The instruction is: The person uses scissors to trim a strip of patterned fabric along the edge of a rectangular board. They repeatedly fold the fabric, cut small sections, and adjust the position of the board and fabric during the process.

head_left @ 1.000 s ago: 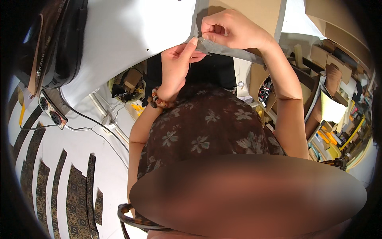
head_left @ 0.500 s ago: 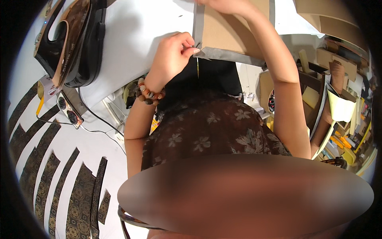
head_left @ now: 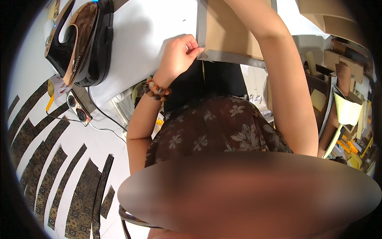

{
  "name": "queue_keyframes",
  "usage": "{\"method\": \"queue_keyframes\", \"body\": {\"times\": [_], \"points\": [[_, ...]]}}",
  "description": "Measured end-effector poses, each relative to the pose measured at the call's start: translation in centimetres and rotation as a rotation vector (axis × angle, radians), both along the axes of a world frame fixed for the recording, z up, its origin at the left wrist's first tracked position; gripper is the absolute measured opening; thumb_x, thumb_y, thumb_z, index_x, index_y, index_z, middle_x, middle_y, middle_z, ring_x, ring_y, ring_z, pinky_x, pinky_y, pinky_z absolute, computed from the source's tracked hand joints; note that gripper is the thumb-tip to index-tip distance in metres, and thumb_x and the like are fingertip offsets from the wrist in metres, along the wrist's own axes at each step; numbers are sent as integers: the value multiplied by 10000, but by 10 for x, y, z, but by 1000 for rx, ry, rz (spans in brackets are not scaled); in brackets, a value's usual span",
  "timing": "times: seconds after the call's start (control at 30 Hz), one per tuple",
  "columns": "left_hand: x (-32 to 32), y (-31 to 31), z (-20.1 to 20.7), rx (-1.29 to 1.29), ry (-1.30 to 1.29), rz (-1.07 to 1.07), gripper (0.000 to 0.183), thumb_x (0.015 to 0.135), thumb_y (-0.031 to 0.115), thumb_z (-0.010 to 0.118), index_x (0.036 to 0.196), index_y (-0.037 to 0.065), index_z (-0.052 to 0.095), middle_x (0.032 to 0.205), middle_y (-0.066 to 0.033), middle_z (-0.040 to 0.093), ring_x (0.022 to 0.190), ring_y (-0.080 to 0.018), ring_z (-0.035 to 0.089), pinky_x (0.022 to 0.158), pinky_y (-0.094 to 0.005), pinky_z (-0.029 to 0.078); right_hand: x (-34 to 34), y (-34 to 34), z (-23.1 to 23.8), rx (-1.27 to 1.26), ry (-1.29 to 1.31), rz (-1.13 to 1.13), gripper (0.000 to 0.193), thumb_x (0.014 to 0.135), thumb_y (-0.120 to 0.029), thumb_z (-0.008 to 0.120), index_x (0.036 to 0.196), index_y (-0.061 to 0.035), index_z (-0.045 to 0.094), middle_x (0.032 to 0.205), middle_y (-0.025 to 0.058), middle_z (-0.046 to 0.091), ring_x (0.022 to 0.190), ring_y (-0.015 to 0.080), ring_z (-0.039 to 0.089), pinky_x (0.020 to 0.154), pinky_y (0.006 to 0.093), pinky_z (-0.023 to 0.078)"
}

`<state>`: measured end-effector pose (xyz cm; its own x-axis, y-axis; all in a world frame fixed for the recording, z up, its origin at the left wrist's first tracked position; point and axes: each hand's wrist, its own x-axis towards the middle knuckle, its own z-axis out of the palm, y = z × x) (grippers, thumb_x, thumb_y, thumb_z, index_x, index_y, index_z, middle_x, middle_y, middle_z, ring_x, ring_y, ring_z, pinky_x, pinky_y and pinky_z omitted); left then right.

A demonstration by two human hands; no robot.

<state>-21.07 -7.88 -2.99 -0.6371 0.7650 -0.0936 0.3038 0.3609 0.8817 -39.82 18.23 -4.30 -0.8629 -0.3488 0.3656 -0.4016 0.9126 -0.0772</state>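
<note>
1. The left hand (head_left: 179, 54) had its grip nearly closed, thumb at the seven-o'clock corner of the grey-edged panel (head_left: 225, 34); whether it pinched, I couldn't tell.
2. The panel stretched toward one o'clock, long axis unclear.
3. The right hand was out of sight.

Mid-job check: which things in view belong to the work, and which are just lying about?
In the work:
grey edging, left hand at its corner
tan board
perhaps the iron, standing nearby

Seemingly lying about:
dark patterned strips
pale yellow piece
</note>
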Motion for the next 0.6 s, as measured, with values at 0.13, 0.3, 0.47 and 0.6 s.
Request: {"method": "queue_keyframes", "body": {"times": [0.13,0.3,0.47,0.6], "points": [[-1,-5,-3,126,-353,14,125,939,63,726,893,-13,638,704,-51,640,564,-103,592,530,-251,491,10,0,27,57,-10,6,283,815,-146,703,1061,-9,675,915,209,690,883,436,674,810,480,550],[-16,-3,0,152,-149,-42,90,976,27,664,1059,8,692,861,-16,635,697,-65,551,609,-227,485,93,12,104,-9,23,-61,325,814,-168,715,1094,-10,666,919,208,693,872,430,679,792,476,553],[-21,13,11,49,87,-231,126,891,12,686,1014,36,701,916,-81,611,789,-204,623,693,-320,508,270,29,142,-331,-82,-294,324,792,-195,787,1027,-24,645,864,179,673,820,386,680,711,452,535],[-25,14,2,121,124,-320,36,921,28,685,953,25,671,883,-16,539,684,-114,447,629,-270,404,392,39,90,-404,-109,-440,438,758,-181,853,1151,-38,726,817,58,672,651,144,579,591,289,487]]}}
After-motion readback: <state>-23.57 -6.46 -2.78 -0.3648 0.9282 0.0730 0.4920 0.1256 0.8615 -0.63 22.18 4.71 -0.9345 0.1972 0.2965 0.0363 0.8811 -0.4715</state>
